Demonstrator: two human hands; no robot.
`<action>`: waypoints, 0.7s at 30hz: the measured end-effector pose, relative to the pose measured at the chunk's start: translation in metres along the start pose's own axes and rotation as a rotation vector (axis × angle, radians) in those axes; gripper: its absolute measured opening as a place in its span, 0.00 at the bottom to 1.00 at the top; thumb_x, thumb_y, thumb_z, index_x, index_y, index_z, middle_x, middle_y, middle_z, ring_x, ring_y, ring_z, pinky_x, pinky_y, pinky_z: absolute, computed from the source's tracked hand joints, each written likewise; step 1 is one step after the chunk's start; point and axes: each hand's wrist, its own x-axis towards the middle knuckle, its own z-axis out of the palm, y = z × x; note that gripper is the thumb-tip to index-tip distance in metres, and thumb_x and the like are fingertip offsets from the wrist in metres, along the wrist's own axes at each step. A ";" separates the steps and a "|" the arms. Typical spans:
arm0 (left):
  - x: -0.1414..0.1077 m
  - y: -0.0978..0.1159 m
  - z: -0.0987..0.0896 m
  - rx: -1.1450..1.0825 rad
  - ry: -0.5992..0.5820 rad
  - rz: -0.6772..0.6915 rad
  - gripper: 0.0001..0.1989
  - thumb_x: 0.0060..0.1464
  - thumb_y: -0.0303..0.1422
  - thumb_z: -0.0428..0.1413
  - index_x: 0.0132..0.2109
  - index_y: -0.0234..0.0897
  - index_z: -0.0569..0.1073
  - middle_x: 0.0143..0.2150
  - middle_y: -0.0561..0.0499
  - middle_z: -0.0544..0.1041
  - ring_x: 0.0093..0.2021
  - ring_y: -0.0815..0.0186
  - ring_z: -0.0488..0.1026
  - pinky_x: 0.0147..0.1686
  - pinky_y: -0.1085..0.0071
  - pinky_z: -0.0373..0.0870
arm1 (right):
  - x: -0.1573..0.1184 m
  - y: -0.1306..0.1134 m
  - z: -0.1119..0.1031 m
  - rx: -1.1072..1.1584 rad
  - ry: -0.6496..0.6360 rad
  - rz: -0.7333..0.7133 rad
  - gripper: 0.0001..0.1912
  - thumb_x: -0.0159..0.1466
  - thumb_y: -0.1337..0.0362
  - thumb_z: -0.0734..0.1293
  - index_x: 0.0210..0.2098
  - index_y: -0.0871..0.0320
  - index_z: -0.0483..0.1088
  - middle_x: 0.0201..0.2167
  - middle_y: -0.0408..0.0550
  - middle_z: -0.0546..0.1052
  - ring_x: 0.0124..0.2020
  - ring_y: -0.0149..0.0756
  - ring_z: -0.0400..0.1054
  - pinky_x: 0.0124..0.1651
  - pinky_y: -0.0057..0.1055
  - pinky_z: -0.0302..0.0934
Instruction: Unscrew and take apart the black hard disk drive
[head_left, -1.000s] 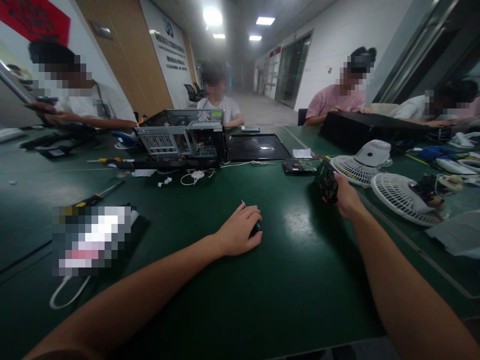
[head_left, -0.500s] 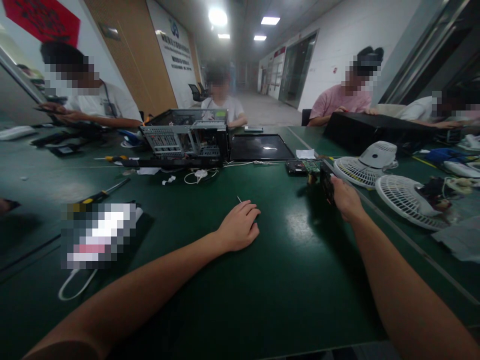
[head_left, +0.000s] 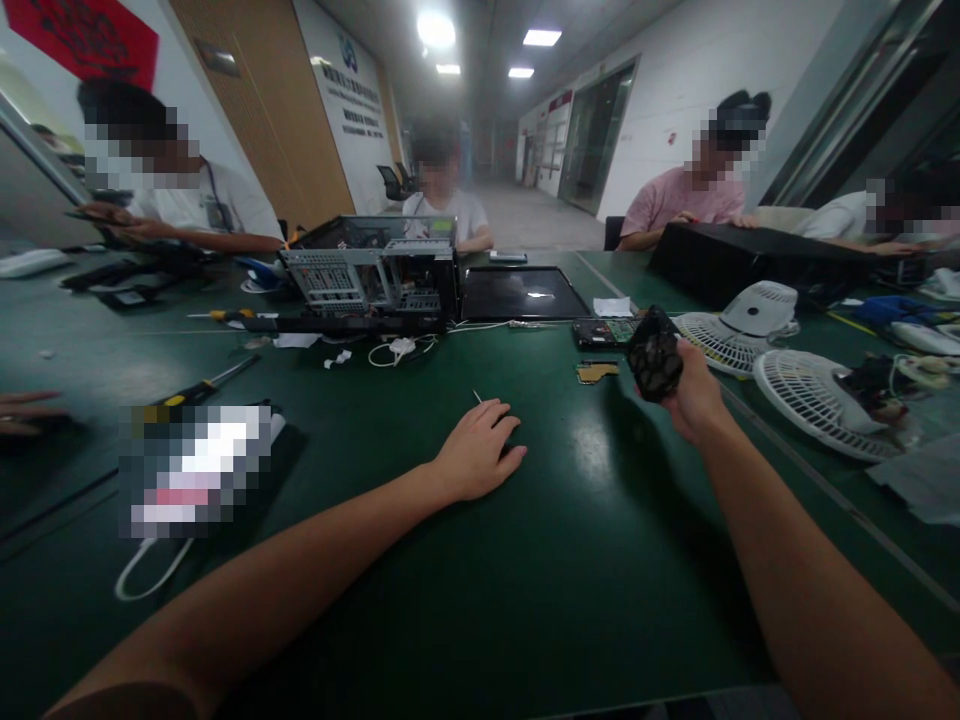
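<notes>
My right hand [head_left: 697, 390] grips a black hard drive [head_left: 655, 358] by its right side, held tilted above the table with its moulded face towards me. Just left of it, a small gold-brown circuit board [head_left: 598, 372] lies on the green table. Behind that board is another hard drive [head_left: 596, 334], with a green circuit board [head_left: 624, 328] beside it. My left hand [head_left: 480, 450] rests palm down on the table, fingers slightly bent and thumb apart. A thin metal shaft [head_left: 477, 396] pokes out past its fingers; the rest of it is hidden under the hand.
An opened computer case [head_left: 367, 270] and a black flat panel [head_left: 523, 293] stand ahead. White fan parts [head_left: 814, 400] lie right. At left are a yellow-black screwdriver [head_left: 199, 392] and a blurred-out device [head_left: 202, 468] with a white cable. Several people sit around the table; one person's hand [head_left: 30, 412] is at far left.
The hard drive in my right hand has turned, showing its moulded face. The gold-brown board, upright beside it before, now lies flat on the table. My left thumb has spread slightly.
</notes>
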 end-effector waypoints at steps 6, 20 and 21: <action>0.005 -0.002 -0.002 -0.009 0.086 0.011 0.20 0.69 0.45 0.51 0.57 0.37 0.75 0.59 0.42 0.74 0.62 0.51 0.67 0.62 0.50 0.67 | -0.064 -0.010 0.066 0.275 -0.359 0.262 0.21 0.67 0.50 0.61 0.54 0.51 0.72 0.55 0.53 0.78 0.55 0.52 0.73 0.49 0.52 0.74; 0.017 -0.036 -0.013 -0.207 0.452 -0.237 0.13 0.68 0.43 0.53 0.47 0.40 0.77 0.47 0.46 0.78 0.53 0.55 0.72 0.55 0.55 0.71 | -0.115 0.019 0.106 0.164 -0.555 0.483 0.17 0.71 0.53 0.63 0.53 0.55 0.72 0.48 0.54 0.81 0.50 0.43 0.75 0.52 0.42 0.70; 0.017 -0.036 -0.013 -0.227 0.461 -0.237 0.13 0.68 0.43 0.54 0.48 0.40 0.77 0.48 0.46 0.78 0.53 0.55 0.73 0.55 0.55 0.71 | -0.114 0.019 0.105 0.109 -0.532 0.457 0.15 0.70 0.54 0.65 0.51 0.55 0.72 0.47 0.53 0.81 0.49 0.42 0.75 0.51 0.40 0.71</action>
